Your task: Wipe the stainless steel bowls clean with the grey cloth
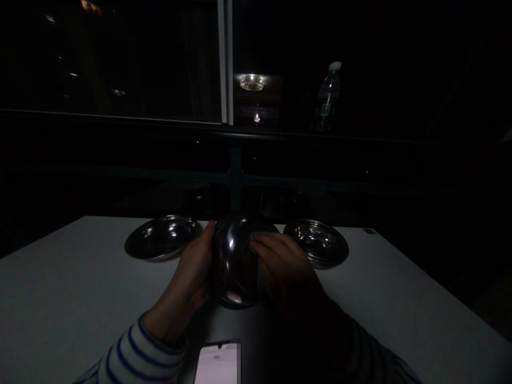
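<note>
A shiny stainless steel bowl (234,261) is held up over the white table, its rounded outer side showing. My left hand (197,266) grips it by the left edge, with the thumb along the top. My right hand (286,261) is at the bowl's right side, its fingers pressed together and their tips against the outer surface. Deep shadow covers much of this hand, and whatever may be between the fingers is hidden. Close below the bowl lies a phone (218,364) with a lit screen.
A metal bowl (162,238) sits at the table's back left, and stacked metal bowls (318,242) are at the back right. Behind the white table (80,288) is a dark window ledge with a clear plastic bottle (328,98). The room is very dark.
</note>
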`<state>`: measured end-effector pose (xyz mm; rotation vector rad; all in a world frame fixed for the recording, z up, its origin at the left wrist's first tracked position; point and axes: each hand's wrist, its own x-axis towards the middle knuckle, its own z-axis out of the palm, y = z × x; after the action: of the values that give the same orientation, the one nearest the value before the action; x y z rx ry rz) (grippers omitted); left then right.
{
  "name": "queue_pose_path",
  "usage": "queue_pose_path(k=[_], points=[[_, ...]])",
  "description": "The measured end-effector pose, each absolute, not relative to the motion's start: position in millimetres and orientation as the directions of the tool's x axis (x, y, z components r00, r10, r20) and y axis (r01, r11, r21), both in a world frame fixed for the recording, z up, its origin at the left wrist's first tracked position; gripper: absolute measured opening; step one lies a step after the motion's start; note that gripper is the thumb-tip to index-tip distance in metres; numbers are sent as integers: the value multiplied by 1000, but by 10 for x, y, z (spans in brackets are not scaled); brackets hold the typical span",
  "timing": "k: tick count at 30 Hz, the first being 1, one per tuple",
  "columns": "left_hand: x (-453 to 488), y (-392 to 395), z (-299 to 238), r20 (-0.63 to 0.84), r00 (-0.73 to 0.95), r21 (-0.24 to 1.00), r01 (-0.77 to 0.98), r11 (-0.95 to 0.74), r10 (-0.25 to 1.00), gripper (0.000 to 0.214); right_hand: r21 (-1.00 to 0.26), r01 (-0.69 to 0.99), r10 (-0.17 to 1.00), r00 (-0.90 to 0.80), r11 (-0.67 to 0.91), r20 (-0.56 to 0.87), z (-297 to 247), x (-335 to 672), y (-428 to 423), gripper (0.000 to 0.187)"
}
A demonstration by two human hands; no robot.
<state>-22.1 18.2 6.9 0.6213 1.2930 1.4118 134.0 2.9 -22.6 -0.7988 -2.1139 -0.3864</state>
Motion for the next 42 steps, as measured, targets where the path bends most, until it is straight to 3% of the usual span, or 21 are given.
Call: queue_pose_path(k=[4,9,14,19,24,29,33,39,42], points=[[-238,192,66,-267,-390,923,-368,117,881,21,51,572,360,-580,819,731,-240,1325,12,27],[-227,186,31,-264,-259,922,-351,164,929,24,-13,668,415,-446,744,793,-228,1379,41,28],[-240,191,52,-257,-369,929,-349,123,893,23,41,544,362,-610,838,705,-260,1344,25,26],[-235,197,41,-260,-276,929,-331,162,925,24,-27,648,434,-478,761,763,-268,1380,47,27],[-231,196,69,-256,-386,927,-357,112,886,22,18,540,386,-623,841,681,-260,1387,32,27],[-227,190,72,-245,-336,937,-324,133,909,24,-35,623,424,-490,782,761,-253,1397,29,27],[-242,198,81,-216,-432,940,-335,67,876,24,3,497,355,-625,868,695,-247,1365,6,25],[-238,199,46,-209,-357,945,-314,94,910,28,-68,630,444,-463,774,767,-256,1402,32,27],[-253,206,44,-192,-407,947,-317,59,893,27,-39,542,395,-559,839,729,-276,1392,23,26]])
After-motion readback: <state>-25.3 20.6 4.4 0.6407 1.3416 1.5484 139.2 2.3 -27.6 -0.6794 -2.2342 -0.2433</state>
